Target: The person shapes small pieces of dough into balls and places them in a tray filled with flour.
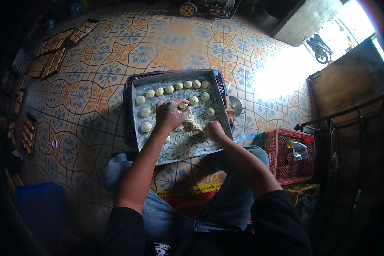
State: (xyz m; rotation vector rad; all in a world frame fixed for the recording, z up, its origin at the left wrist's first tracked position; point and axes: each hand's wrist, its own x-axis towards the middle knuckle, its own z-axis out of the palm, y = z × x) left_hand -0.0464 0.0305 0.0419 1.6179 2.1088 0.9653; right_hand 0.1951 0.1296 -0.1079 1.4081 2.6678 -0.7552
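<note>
A shallow metal tray (135, 124), dusted with flour, is in front of me. Small pale dough balls (169, 89) line its far and left sides, with a few more toward its right. Over the middle, my left hand (170, 115) is curled around a lump of dough (182, 106), its fingers floury. A ragged stretch of dough (193, 123) runs from there toward my right hand (214, 130), which is closed in a fist on its end. My hands partly hide the dough and the tray floor beneath them.
The tray rests on a dark purple crate (128, 102). Beside it stand a metal bowl (236, 106) and a clear plastic bottle (244, 137). A red crate (291, 157) is at right, a blue crate (40, 200) at lower left. Filled trays (54, 62) lie at far left.
</note>
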